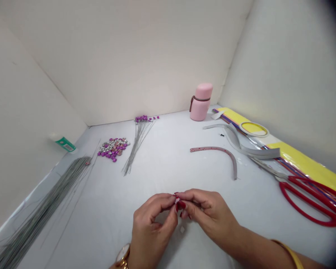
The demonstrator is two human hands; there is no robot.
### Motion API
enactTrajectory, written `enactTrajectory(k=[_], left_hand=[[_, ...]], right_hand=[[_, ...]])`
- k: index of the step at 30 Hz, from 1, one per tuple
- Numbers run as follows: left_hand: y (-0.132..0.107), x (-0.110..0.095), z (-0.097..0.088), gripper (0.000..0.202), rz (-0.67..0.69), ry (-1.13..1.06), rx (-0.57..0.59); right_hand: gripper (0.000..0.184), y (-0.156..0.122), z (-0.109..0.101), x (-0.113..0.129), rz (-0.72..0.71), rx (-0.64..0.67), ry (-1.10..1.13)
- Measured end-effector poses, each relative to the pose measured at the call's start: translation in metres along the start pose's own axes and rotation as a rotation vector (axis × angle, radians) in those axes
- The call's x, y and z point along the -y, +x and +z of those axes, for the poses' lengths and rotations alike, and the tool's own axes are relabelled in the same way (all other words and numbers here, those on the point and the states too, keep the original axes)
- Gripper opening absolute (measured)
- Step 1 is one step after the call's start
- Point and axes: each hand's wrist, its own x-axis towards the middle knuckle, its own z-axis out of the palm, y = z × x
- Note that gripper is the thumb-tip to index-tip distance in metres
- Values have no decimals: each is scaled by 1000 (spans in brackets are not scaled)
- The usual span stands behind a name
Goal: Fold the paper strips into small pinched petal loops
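Observation:
Near the front of the table, my left hand (156, 220) and my right hand (210, 213) meet, thumbs and fingertips pinched together. Between them is a tiny pale pinkish piece (177, 200), mostly covered by the fingers, so its kind does not show. A small whitish square scrap (182, 229) lies on the table just below the fingertips. Beyond the hands is a curved pinkish-grey strip (215, 148) with dark marks. Further left, a bunch of thin wires with purple tips (138, 138) lies by a pile of purple, silver and pink beads (114, 148).
A thick bundle of grey wires (42, 213) runs along the left edge, near a green-and-white tube (65, 143). A pink flask (201, 102) stands at the back. At right lie red-handled scissors (310, 201), grey strips (257, 152), a tape roll (253, 129) and yellow sheets (305, 160).

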Motion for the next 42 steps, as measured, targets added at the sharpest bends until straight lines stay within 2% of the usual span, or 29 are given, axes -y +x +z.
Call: enactTrajectory(k=[6,9,11,16,19,24,28,30,33,38,42], left_hand=[[-2,-2,4,14,138,134,-95],[-2,-1,5,14,134,145,-106],[-1,0,5,13,72,110,-78],[-3,5,0,19,-66,-43,17],[-3,6,-2,20,-100,-119,65],[-1,8,0,17,-131,-183,80],[-6,9,2,14,-298,-202,34],[-8,9,3,13,-347,-226,19],[-10,9,3,12,-336,-250,32],[-7,7,3,14,-330,-224,10],[-5,3,1,16,-299,-186,87]], right_hand=[[20,-4,4,2,-169,-61,-244],[21,-4,5,1,-237,-115,-328],[19,-4,5,0,-211,-112,-293],[24,-1,3,-2,-13,-96,-60],[22,1,2,-2,-15,-73,-41],[19,3,1,-3,38,-75,20],[18,3,2,-2,96,-79,78],[18,3,2,-1,96,-85,101],[21,2,1,1,60,-76,86],[18,2,-1,3,-49,-88,-91],[15,1,-2,4,-89,-125,-144]])
